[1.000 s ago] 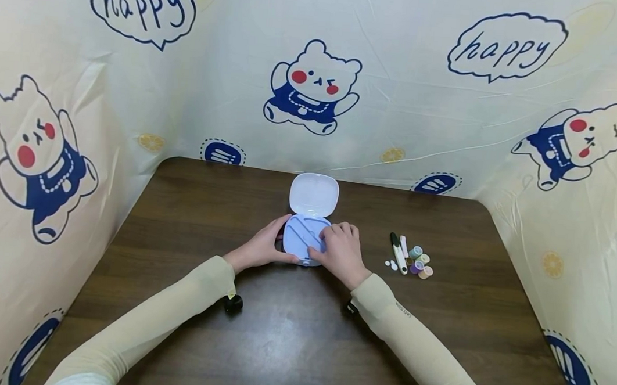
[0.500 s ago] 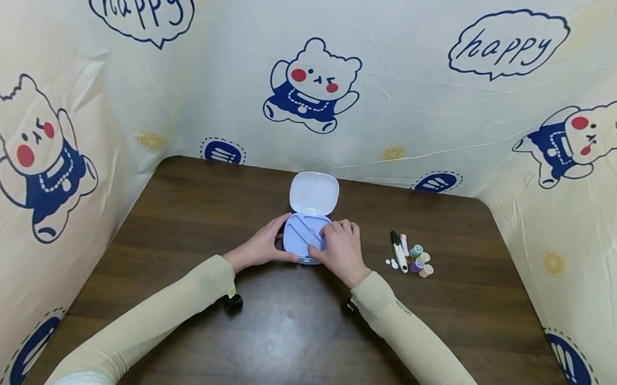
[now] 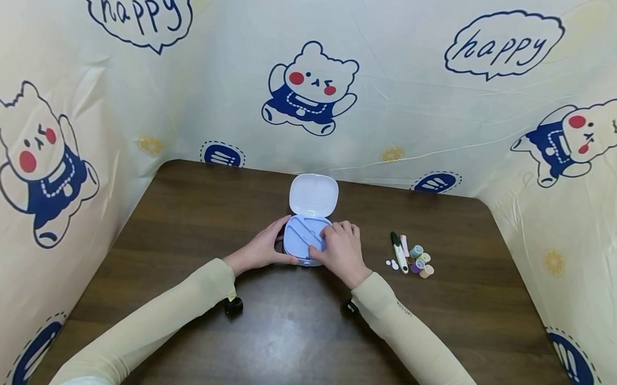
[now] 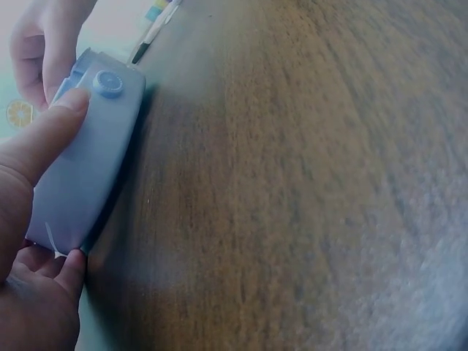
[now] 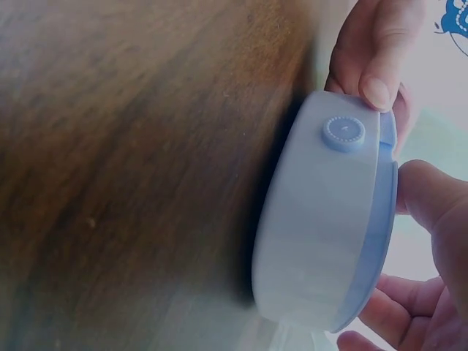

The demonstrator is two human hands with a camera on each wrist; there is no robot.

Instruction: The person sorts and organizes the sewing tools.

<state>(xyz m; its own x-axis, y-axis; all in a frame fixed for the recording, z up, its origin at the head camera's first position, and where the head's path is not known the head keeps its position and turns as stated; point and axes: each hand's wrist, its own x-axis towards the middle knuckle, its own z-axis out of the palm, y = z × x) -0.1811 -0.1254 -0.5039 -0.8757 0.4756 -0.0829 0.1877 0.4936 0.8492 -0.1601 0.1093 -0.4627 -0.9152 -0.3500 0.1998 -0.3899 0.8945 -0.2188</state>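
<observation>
A small light-blue sewing-kit case [image 5: 307,227] stands on the table, its white lid [image 3: 313,194] raised at the back. Inside its top lies a blue tray [image 3: 296,241] with long slanted grooves. My left hand [image 3: 260,248] grips the case from the left, thumb along the front wall near the round catch [image 4: 108,83] and fingers round the side and back. At the right edge, my right hand [image 3: 343,251] pinches the tray, its thumb on the near part and its curled fingers farther back. The tray's right part is hidden under that hand.
Right of the case lie a dark-tipped white pen-like tool [image 3: 398,252], a short white stick [image 3: 404,246], several thread spools [image 3: 416,251] and small white pieces [image 3: 394,265]. The brown table [image 3: 280,330] ends at a printed cloth [image 3: 198,94] behind and at both sides.
</observation>
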